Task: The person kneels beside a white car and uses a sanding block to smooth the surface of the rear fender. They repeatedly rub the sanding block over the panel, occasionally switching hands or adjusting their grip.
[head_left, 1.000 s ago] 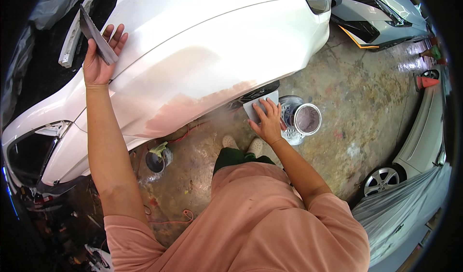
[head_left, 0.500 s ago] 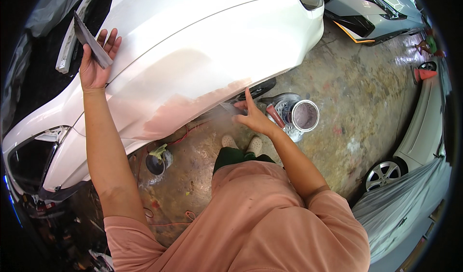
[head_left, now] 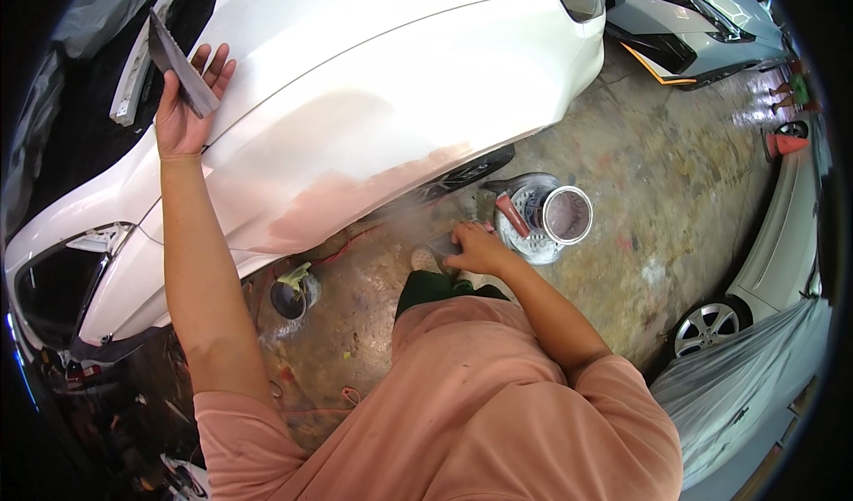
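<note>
My left hand (head_left: 182, 132) is raised at the left, beside the white car (head_left: 418, 66). It grips a flat grey metal plate (head_left: 180, 64) between thumb and fingers, fingertips spread behind. My right hand (head_left: 484, 250) is lower, in front of me, with its fingers curled in a pinch. A thin greyish spreader (head_left: 442, 244), blurred and partly hidden, appears held in it. Smoothed pinkish filler (head_left: 346, 197) covers the lower side of the car's body, with a duller sanded-looking area above it.
An open can (head_left: 566, 215) stands right of my right hand, with a red tube (head_left: 512, 215) beside it. A dark bucket (head_left: 289, 298) with a yellowish cloth sits near the car. Other cars (head_left: 773, 226) line the right side, and an orange cone (head_left: 786, 143) stands far right.
My right hand has come away from the car's lower edge, down toward me, and its raised index finger has curled. My left hand with the plate stays nearly in place.
</note>
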`<state>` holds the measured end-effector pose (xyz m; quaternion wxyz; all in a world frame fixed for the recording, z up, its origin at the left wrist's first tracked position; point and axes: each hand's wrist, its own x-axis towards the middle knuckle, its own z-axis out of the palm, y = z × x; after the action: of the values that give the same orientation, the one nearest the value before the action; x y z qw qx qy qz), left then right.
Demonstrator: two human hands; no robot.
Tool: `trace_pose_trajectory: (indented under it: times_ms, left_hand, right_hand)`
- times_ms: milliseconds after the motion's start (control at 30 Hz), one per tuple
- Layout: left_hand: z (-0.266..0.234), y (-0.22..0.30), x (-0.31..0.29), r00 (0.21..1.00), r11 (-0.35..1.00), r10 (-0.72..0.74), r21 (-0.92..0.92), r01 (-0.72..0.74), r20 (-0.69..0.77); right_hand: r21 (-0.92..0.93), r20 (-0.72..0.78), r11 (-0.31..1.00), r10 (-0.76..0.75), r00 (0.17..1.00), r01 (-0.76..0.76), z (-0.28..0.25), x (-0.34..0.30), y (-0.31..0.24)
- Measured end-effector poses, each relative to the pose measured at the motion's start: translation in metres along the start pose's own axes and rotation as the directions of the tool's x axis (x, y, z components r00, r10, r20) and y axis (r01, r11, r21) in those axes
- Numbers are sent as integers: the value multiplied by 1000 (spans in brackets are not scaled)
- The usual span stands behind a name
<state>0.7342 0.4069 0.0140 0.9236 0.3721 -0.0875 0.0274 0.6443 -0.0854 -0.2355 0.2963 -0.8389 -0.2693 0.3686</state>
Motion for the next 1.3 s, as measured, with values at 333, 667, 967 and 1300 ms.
trace_pose_trajectory:
  times_ms: [333,667,967,1300]
  left_hand:
    - [11,1,-1,997,997,-48,-49,52,64]
    - [14,-1,1,999,999,38,28,-38,-5]
    - [79,-84,-66,915,941,206,327,-88,-347]
    - [160,-338,-477,548,941,-339,-291,175,-765]
  right_hand:
    - [857,126,480,160,979,-188,4,-68,46]
    - [933,-20,-357,-175,984,-44,-9,-131,9]
    - [980,-197,24,140,970,195,-12,-186,22]
    - [241,-409,894,-259,875,378,102,-219,-80]
